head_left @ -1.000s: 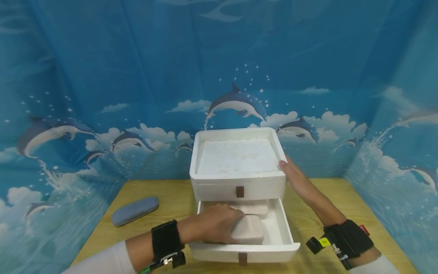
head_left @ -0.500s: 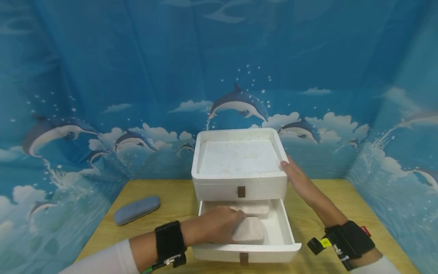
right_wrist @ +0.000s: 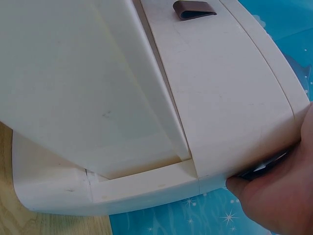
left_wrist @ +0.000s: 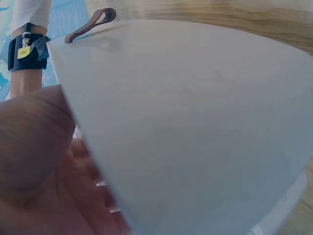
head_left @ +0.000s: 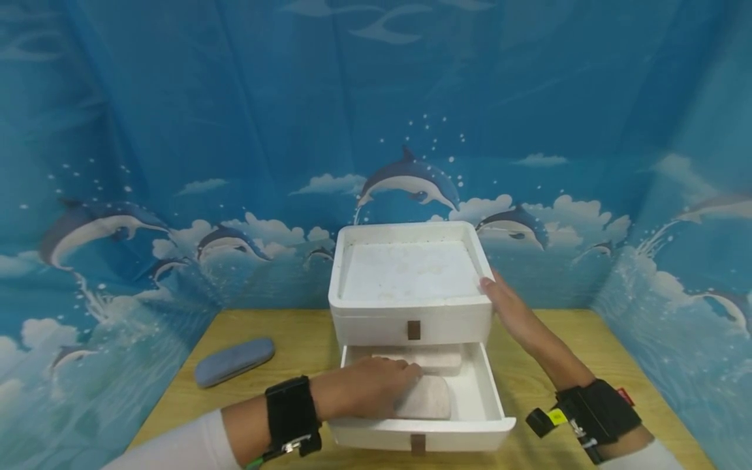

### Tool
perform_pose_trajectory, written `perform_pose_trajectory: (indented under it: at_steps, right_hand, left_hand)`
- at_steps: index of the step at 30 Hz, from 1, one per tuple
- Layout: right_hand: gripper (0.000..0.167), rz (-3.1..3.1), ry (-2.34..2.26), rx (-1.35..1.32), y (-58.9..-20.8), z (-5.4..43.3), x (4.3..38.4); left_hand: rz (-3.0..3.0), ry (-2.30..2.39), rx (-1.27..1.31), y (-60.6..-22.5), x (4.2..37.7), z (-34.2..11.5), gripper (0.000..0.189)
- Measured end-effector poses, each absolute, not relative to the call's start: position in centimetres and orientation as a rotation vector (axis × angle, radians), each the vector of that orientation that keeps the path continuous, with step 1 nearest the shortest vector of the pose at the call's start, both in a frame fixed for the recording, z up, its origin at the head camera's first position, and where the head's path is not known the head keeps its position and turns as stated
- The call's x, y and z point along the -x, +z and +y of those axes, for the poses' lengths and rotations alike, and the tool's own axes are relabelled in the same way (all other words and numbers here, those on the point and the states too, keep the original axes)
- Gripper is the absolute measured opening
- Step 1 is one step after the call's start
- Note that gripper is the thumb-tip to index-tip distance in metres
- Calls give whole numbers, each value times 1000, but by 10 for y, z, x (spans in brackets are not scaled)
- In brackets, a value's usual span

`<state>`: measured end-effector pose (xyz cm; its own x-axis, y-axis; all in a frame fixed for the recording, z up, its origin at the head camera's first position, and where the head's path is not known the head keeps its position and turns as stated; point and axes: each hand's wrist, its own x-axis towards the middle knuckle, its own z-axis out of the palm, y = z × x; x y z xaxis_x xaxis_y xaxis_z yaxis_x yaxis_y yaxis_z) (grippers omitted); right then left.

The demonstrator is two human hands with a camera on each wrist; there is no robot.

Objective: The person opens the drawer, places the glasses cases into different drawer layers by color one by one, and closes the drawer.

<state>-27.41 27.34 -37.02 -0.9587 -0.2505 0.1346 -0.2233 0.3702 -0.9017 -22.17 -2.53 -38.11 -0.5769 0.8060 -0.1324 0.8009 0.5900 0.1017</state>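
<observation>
In the head view my left hand (head_left: 370,388) reaches into the pulled-out lower drawer (head_left: 423,427). It grips a pale case-like block (head_left: 425,397) with rounded corners; thumb and fingertips are hidden. A second pale block (head_left: 440,359) lies behind it in the drawer. The drawer front (left_wrist: 186,122) fills most of the left wrist view, with left-hand fingers partly behind it. My right hand (head_left: 514,310) holds the right rim of the white two-drawer unit (head_left: 411,271), thumb on the rim, fingers along the outer side. In the right wrist view that hand (right_wrist: 276,196) is at the unit's edge.
A blue-grey glasses case (head_left: 235,361) lies on the wooden table (head_left: 294,339), left of the unit. The unit's top is a shallow tray. Each drawer front has a brown tab (head_left: 414,330). A dolphin-printed blue curtain (head_left: 264,163) surrounds the back and sides.
The front pale block, held by my left hand, has sunk slightly and now lies flatter in the drawer. My right hand has stayed at the rim.
</observation>
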Motion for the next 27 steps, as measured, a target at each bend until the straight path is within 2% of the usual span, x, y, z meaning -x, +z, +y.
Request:
perform_pose_trajectory:
  at_steps: [9, 12, 17, 27]
  right_hand:
    - [66, 2574, -1686, 467, -369, 272, 274]
    - [67, 2574, -1687, 470, -369, 273, 274]
    - [67, 2565, -1703, 455, -371, 273, 273]
    - [66, 2575, -1681, 477, -371, 274, 274]
  left_hand:
    - [2635, 163, -1314, -374, 225, -40, 66]
    - [2655, 262, -1255, -370, 225, -42, 63]
    - [2550, 576, -1183, -357, 218, -48, 46]
    - [2271, 1058, -1209, -356, 180, -62, 35]
